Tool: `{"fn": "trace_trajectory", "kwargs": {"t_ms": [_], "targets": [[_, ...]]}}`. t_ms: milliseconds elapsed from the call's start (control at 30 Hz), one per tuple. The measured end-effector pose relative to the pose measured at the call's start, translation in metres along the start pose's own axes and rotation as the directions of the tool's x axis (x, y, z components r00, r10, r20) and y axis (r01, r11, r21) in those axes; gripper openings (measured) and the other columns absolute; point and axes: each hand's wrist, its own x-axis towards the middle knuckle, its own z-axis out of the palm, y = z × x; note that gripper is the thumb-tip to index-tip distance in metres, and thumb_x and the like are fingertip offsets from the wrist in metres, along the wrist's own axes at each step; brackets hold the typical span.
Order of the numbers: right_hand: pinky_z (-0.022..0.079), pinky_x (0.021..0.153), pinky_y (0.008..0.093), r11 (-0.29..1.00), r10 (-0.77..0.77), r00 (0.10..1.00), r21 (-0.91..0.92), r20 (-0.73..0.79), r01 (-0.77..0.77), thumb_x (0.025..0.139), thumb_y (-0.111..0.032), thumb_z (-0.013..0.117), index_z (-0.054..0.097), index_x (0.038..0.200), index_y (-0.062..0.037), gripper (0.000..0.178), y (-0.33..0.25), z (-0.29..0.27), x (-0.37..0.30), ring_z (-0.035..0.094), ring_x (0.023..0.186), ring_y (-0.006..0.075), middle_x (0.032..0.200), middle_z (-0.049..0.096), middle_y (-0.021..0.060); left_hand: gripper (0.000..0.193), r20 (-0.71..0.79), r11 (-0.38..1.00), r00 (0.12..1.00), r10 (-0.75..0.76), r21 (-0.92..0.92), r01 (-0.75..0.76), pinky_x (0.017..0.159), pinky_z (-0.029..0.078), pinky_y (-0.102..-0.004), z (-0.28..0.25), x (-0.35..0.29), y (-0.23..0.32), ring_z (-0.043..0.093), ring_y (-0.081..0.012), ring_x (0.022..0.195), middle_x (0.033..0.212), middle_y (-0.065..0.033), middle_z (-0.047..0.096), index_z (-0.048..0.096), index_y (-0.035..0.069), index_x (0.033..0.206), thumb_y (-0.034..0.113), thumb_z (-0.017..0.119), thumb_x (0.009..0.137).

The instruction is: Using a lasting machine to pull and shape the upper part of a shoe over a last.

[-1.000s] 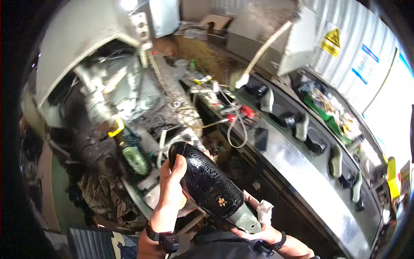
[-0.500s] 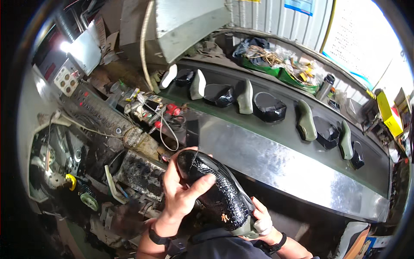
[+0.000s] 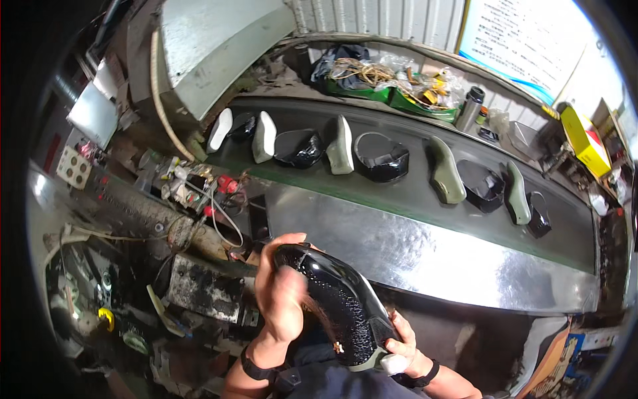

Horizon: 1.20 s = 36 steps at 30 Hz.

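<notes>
In front of my body I hold a glossy black shoe upper [image 3: 340,296] stretched over a grey-green last. It slants from toe at the upper left to heel at the lower right. My left hand [image 3: 282,299] wraps the toe end from the left, its thumb smeared by motion. My right hand [image 3: 405,349] grips the heel end; something white shows at its fingers, too unclear to name. Across from me, pale soles or lasts, such as this one [image 3: 446,169], alternate with black open shoe parts [image 3: 381,157] along a dark conveyor belt [image 3: 412,196].
A shiny metal ledge [image 3: 372,236] borders the belt on my side. To the left are a cluttered machine with a pipe [image 3: 199,234] and loose cables. Behind the belt stand green trays of scraps [image 3: 422,103], a steel flask [image 3: 470,110] and a yellow box [image 3: 585,143].
The shoe upper has turned slightly, showing more of its smooth glossy side. My left thumb has moved back toward the toe's left edge. The whole view has shifted, so the belt appears farther left.
</notes>
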Motion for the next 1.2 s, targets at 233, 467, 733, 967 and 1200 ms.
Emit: {"fn": "trace_trajectory", "kwargs": {"t_ms": [233,467,733,967,1200], "targets": [[0.051,0.103,0.0558,0.886,-0.196,0.98,-0.425,0.023,0.187,0.087,-0.034,0.075,0.064,0.132,-0.0137,0.05,-0.027,0.003,0.041,0.054,0.128,0.0486,0.15,0.05,0.0139,0.023,-0.053,0.983,0.982,-0.182,-0.014,0.182,0.065,0.045,-0.024,0.003,0.029,-0.011,0.055,-0.0085,0.068,0.078,-0.0025,0.062,0.064,-0.002,0.094,0.02,0.065,0.09],[0.055,0.097,0.0583,0.642,-0.201,0.976,-0.741,0.081,0.194,0.087,-0.03,0.075,0.068,0.115,-0.0175,0.032,-0.043,0.023,0.064,0.057,0.126,0.0423,0.137,0.059,-0.0023,0.04,0.395,0.995,0.919,0.003,-0.097,0.038,0.082,0.056,-0.0389,-0.017,0.055,-0.031,0.064,-0.0236,0.104,0.115,-0.015,0.056,0.046,0.001,0.126,0.033,0.051,0.103],[0.055,0.099,0.0539,0.537,-0.112,0.976,-0.816,0.186,0.216,0.085,-0.027,0.076,0.069,0.114,-0.0218,0.03,-0.04,0.044,0.07,0.057,0.128,0.0381,0.135,0.06,-0.008,0.031,0.153,0.849,0.878,-0.453,-0.227,0.478,0.078,0.056,-0.0387,-0.033,0.086,-0.051,0.067,-0.0218,0.077,0.08,-0.0068,0.059,0.055,0.004,0.085,0.028,0.051,0.102],[0.054,0.101,0.054,0.623,0.0,0.999,-0.782,0.037,0.028,0.082,-0.026,0.078,0.07,0.114,-0.0156,0.034,-0.036,0.053,0.063,0.057,0.127,0.0409,0.136,0.06,0.0025,0.04,0.302,0.967,0.947,-0.113,-0.186,0.174,0.093,0.056,-0.0425,-0.028,0.095,-0.064,0.068,-0.0288,0.106,0.106,-0.0194,0.066,0.057,-0.004,0.103,0.034,0.044,0.107],[0.051,0.107,0.0546,0.806,0.146,0.962,-0.536,-0.231,-0.251,0.08,-0.032,0.083,0.056,0.138,-0.0073,0.068,-0.029,0.052,0.045,0.054,0.131,0.0473,0.144,0.051,0.0155,0.044,0.444,0.79,0.845,-0.297,-0.382,0.479,0.096,0.055,-0.0377,-0.029,0.101,-0.072,0.069,-0.0259,0.105,0.125,-0.0237,0.067,0.057,-0.007,0.128,0.029,0.04,0.11]]}}
